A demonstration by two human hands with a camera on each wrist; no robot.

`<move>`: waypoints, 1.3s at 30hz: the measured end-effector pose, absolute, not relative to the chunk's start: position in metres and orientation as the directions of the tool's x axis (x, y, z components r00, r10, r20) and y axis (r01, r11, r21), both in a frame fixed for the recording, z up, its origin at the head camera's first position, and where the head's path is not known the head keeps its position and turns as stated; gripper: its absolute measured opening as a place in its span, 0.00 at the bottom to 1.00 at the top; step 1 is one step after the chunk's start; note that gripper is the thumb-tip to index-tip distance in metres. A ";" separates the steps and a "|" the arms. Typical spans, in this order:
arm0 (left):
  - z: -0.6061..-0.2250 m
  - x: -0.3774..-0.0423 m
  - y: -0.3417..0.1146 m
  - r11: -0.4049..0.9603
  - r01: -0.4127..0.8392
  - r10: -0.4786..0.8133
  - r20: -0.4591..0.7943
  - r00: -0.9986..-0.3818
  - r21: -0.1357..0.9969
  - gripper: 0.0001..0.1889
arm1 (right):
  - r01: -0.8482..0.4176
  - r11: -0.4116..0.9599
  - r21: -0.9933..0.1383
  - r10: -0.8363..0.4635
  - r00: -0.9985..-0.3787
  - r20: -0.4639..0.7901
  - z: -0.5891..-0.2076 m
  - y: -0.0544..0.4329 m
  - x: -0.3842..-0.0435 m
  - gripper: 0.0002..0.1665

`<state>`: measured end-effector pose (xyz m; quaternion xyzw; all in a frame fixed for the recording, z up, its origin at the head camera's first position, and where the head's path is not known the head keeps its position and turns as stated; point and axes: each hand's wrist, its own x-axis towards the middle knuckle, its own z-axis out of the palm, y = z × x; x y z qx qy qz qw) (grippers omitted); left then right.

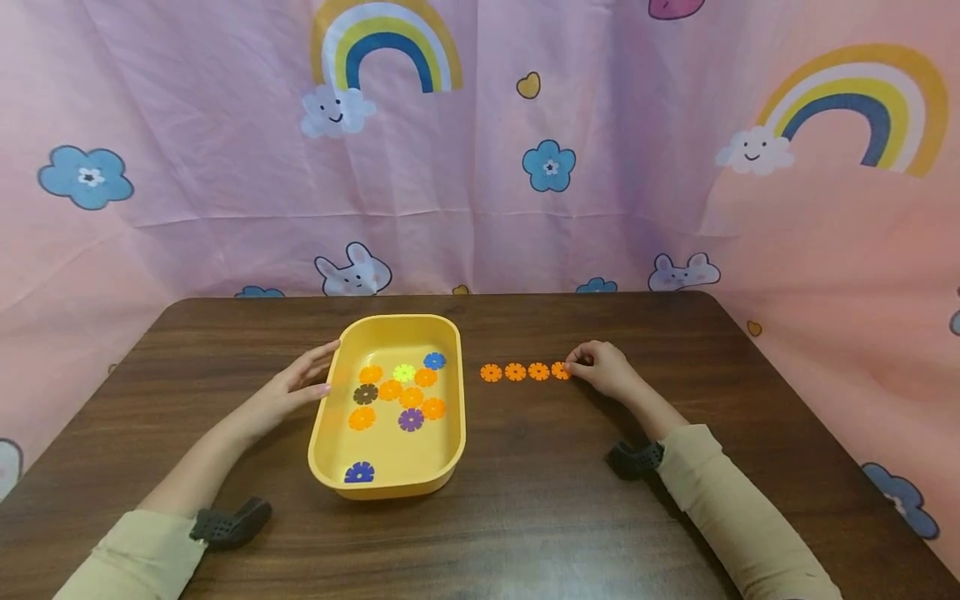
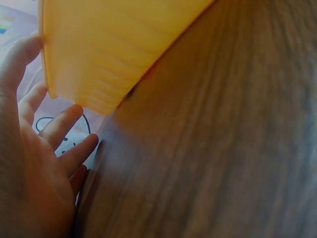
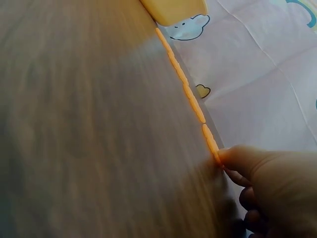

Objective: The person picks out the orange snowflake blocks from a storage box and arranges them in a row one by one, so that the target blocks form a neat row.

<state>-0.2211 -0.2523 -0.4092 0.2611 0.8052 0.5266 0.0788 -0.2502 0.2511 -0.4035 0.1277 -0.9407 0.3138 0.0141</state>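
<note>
here, end orange disc (image 1: 559, 371) against right fingers (image 3: 242, 158)

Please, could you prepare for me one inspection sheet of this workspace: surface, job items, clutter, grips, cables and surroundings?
Surface: dark wood-grain table.
Job items: yellow tray holding six orange slotted discs plus a yellow-green disc, brown disc, purple disc, blue disc and dark-blue disc; beside it, a row of four orange discs lies flat on the table.
Clutter: nothing seen.
Left grip: bare hand touching the tray's left side.
Right grip: bare hand pinching the row's rightmost disc.
Cables: nothing seen.
Surroundings: pink curtain printed with rainbows, clouds, flowers and rabbits.
</note>
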 end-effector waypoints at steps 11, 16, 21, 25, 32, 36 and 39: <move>-0.411 -0.221 -0.254 0.307 0.338 0.505 0.148 -0.850 0.890 0.33 | -0.291 0.631 -0.719 -0.188 -0.957 0.223 -0.382 0.246 -0.247 0.11; -0.410 -0.221 -0.254 0.305 0.338 0.510 0.147 -0.847 0.890 0.33 | -0.356 0.603 -0.714 -0.213 -0.934 0.286 -0.363 0.229 -0.237 0.09; -0.410 -0.222 -0.253 0.311 0.343 0.510 0.149 -0.847 0.886 0.33 | -0.436 0.562 -0.703 -0.280 -0.900 0.335 -0.350 0.207 -0.227 0.08; -0.409 -0.221 -0.254 0.323 0.353 0.509 0.153 -0.847 0.878 0.33 | -0.504 0.517 -0.692 -0.345 -0.863 0.370 -0.345 0.186 -0.222 0.07; -0.408 -0.218 -0.254 0.335 0.356 0.510 0.150 -0.847 0.872 0.33 | -0.616 0.481 -0.624 -0.461 -0.783 0.417 -0.342 0.149 -0.217 0.11; -0.408 -0.219 -0.253 0.335 0.365 0.516 0.155 -0.842 0.868 0.33 | -0.670 0.462 -0.581 -0.530 -0.734 0.425 -0.340 0.129 -0.214 0.13; -0.408 -0.220 -0.252 0.331 0.367 0.517 0.158 -0.841 0.869 0.33 | -0.697 0.454 -0.555 -0.581 -0.704 0.409 -0.338 0.113 -0.211 0.13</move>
